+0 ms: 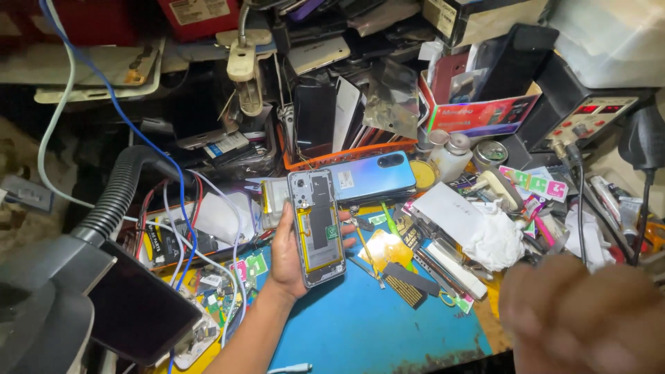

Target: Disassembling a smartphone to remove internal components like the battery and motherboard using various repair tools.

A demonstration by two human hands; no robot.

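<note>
My left hand (287, 260) holds an opened phone (318, 227) upright over the blue mat (360, 325). The phone's back cover is off, so its battery and inner frame show. Fingers wrap its left edge and fingertips show on its right edge. My right hand (582, 318) is a blurred shape at the bottom right, close to the camera. Whether it holds anything is unclear. Just behind the opened phone lies a phone with a shiny blue back (374, 176).
A ribbed grey hose (114, 197) and a dark lamp head sit at the left. An orange basket (346, 154) of phone parts stands behind. A soldering station (589, 114) is at the right, with white tissue (495, 242), bottles (450, 156) and tools scattered around.
</note>
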